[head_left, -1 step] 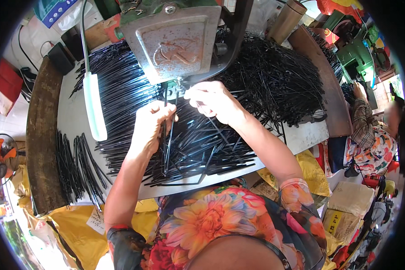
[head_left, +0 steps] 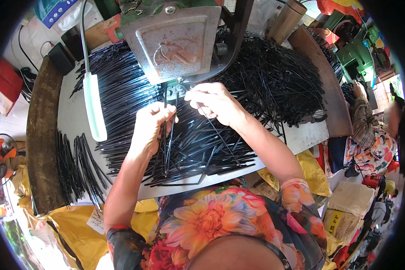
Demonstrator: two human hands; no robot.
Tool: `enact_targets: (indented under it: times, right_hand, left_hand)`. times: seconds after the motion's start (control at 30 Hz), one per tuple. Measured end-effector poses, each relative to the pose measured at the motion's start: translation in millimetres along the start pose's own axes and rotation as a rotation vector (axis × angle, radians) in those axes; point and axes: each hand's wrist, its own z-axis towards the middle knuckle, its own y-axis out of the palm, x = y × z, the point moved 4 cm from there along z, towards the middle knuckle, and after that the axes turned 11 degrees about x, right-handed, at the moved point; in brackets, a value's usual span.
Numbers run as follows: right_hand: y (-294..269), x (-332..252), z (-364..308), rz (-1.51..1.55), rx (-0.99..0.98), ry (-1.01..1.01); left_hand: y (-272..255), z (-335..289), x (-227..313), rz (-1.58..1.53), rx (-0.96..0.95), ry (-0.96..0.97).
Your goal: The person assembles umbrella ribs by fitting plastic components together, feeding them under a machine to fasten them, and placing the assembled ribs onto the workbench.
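Note:
My left hand (head_left: 150, 123) is closed in a pinch round thin black rods (head_left: 168, 148), which look like umbrella ribs. They stand nearly upright in view, their upper ends at the small bright metal work point (head_left: 175, 91) of a bench press (head_left: 173, 49). Close to the right of that point, my right hand (head_left: 216, 102) pinches with thumb and forefinger. One slim black rod (head_left: 220, 137) slants down from its fingers toward the pile. Its upper end is hidden in the grip. Both hands hover over the heap of loose rods.
A dense pile of black rods (head_left: 283, 81) lies right of the press, and bundles (head_left: 78, 166) lie at left. A glowing lamp (head_left: 94, 108) hangs left. Wooden boards (head_left: 45, 135) edge the table. An orange fan (head_left: 2, 159) stands far left; another person (head_left: 369, 130) sits at right.
The tip of the press shows slightly higher, uncovering more of the metal piece below. A rod slanting from my right hand shows more clearly. My left hand is almost still.

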Motion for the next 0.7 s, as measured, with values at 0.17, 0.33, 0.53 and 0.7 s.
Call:
enact_targets:
  times: [0.17,0.33,0.53,0.7]
  right_hand:
    - [10.7,-4.7,-5.2,0.006,-0.018,-0.06]
    - [16.9,1.4,-0.8,0.093,0.086,-0.077]
    - [18.6,-0.7,-2.2,0.094,0.097,-0.086]
    - [21.8,-0.2,-1.5,0.093,0.117,-0.1]
  left_hand:
    - [3.1,2.0,-6.7,-0.086,0.025,0.004]
    - [11.7,7.1,-10.9,-0.178,0.055,0.046]
    - [8.5,8.3,-13.9,-0.207,0.091,0.076]
    - [10.9,8.6,-13.0,-0.199,0.074,0.098]
